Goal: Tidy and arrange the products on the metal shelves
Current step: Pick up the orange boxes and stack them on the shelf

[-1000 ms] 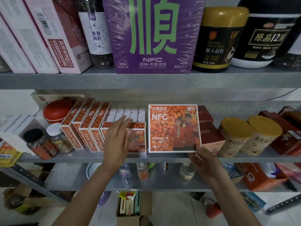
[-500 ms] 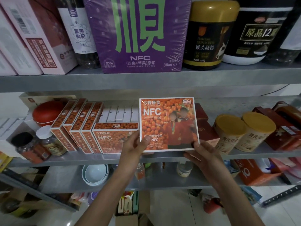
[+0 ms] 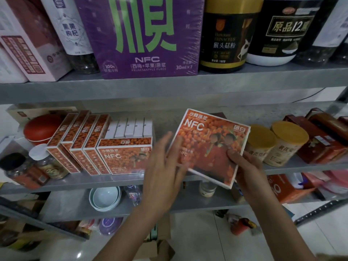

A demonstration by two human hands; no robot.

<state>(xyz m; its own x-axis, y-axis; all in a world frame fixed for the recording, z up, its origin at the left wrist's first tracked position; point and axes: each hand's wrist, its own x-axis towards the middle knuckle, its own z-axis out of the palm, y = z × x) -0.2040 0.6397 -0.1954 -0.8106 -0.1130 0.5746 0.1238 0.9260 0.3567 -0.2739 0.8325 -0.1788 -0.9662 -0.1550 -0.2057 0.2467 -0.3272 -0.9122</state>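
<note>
A flat orange NFC box (image 3: 209, 146) hangs tilted in front of the middle shelf (image 3: 113, 180), lifted off it. My right hand (image 3: 244, 170) grips its lower right corner, thumb on the front. My left hand (image 3: 163, 164) has straight fingers against the box's left edge and is blurred. To the left, another orange NFC box (image 3: 125, 157) faces front on the shelf, beside a row of like boxes (image 3: 79, 142) standing on edge. White boxes (image 3: 130, 128) stand behind it.
Two yellow-lidded tubs (image 3: 276, 144) and dark red boxes (image 3: 323, 138) stand at the right. A red round tin (image 3: 42, 127) and two jars (image 3: 32, 170) are at the left. The upper shelf carries a purple box (image 3: 146, 34) and black tubs (image 3: 227, 32). Bowls (image 3: 105, 197) lie below.
The orange box has come off the shelf and tilted clockwise toward me. My right hand moved up to grip its lower right corner. My left hand shifted along its left edge.
</note>
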